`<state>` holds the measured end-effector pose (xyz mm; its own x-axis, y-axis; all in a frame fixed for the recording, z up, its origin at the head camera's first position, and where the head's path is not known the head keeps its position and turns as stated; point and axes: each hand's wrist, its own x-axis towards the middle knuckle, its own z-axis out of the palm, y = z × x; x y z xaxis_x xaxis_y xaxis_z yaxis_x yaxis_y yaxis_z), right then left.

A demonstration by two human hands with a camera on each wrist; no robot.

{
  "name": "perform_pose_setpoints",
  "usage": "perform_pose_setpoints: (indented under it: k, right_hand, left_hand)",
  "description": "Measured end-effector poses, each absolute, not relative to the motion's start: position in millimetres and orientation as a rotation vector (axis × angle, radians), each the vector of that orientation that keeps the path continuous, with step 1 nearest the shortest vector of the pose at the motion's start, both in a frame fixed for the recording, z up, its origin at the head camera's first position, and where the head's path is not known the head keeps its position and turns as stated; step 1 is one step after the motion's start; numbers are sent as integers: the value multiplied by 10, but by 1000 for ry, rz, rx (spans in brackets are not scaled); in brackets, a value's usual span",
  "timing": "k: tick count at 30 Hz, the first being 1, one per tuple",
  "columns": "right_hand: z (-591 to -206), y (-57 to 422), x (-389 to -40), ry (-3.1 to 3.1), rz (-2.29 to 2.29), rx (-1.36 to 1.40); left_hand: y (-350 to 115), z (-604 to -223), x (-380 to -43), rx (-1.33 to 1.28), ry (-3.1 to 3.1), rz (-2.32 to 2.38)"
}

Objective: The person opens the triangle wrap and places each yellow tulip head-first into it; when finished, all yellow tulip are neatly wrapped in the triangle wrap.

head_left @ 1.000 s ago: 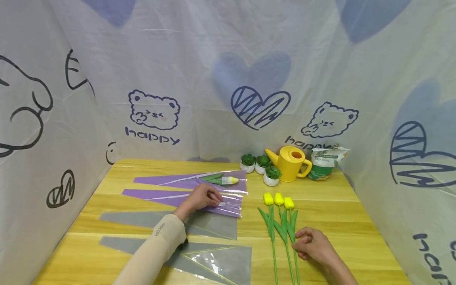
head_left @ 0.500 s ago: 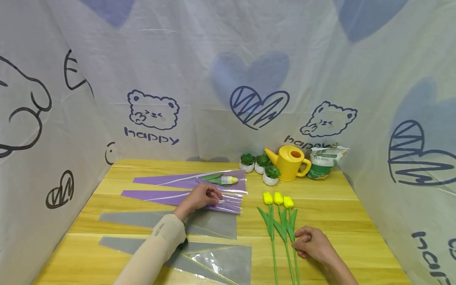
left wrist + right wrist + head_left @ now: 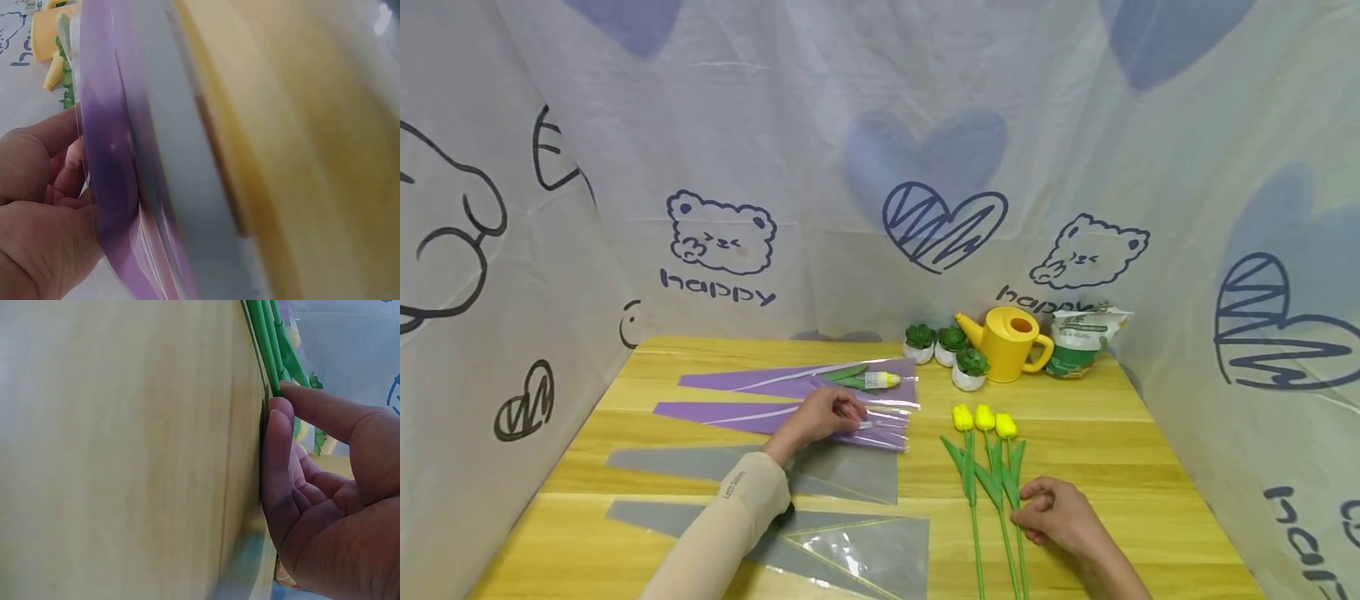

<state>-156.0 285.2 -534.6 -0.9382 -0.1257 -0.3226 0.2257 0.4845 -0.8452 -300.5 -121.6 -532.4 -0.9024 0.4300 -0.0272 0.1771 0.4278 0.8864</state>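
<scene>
My left hand pinches the mouth of the nearer purple flower sleeve, a clear-fronted wrap tapering to the left. In the left wrist view the sleeve's purple film bows outward beside my thumb and fingers. Three yellow artificial tulips lie side by side at the right, blooms away from me. My right hand pinches the green stem of the rightmost tulip between thumb and index finger; the right wrist view shows the fingertips at the stem, close to the wooden tabletop.
Behind, another purple sleeve has a tulip inside. Two grey sleeves lie nearer me, partly under my left forearm. Potted succulents, a yellow watering can and a green-white bag stand along the back wall.
The mouth edge of the nearer purple sleeve has lifted slightly in my left hand's grip. My right hand stays at the rightmost tulip's stem, and the tulips have not moved.
</scene>
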Motion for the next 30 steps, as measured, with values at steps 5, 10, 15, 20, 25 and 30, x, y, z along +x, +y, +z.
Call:
perform_pose_setpoints:
  k: [5, 10, 15, 20, 25, 30]
  right_hand:
    - [-5332, 2848, -1565, 2386, -1445, 94]
    - [-5319, 2835, -1564, 2394, -1447, 117]
    - [-5326, 2815, -1563, 2414, -1446, 152]
    - [-5324, 2800, -1556, 2425, -1446, 181]
    - [-5344, 2808, -1554, 2421, -1461, 160]
    - [-5376, 2826, -1553, 2391, -1495, 144]
  left_hand:
    - [-1223, -5319, -3010, 552, 2432, 1462]
    - [-1232, -5314, -3007, 566, 2424, 1466]
    - [-1236, -5315, -3017, 564, 2421, 1464]
    - [-1236, -5316, -3027, 572, 2422, 1461]
    - [-1234, -5320, -3017, 574, 2423, 1453]
    - [-1238, -5338, -3010, 581, 2416, 1453]
